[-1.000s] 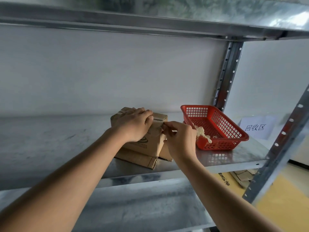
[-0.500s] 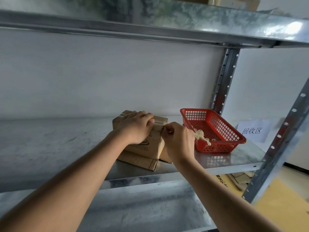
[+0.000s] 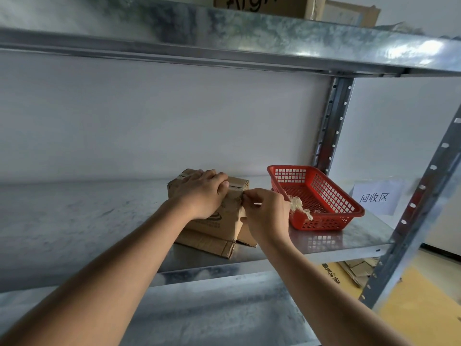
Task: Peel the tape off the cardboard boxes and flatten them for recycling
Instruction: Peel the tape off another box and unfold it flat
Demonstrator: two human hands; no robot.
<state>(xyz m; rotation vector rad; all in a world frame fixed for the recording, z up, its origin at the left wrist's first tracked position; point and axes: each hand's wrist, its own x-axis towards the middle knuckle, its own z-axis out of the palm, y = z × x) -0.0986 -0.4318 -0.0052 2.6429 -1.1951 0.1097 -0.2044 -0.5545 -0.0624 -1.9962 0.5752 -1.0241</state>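
A galvanised metal shelf [image 3: 74, 221] carries everything here. Near its middle stands a small cardboard box [image 3: 224, 218], sitting on a flattened piece of cardboard [image 3: 207, 243]. Just to the right is a red plastic basket [image 3: 321, 196] with a crumpled wad of peeled tape [image 3: 299, 206] hanging over its near rim. The left hand [image 3: 202, 193] lies on top of the box, fingers curled over its far edge, holding it down. The right hand [image 3: 267, 213] pinches at the box's upper right corner. A paper label [image 3: 376, 197] stands behind the basket.
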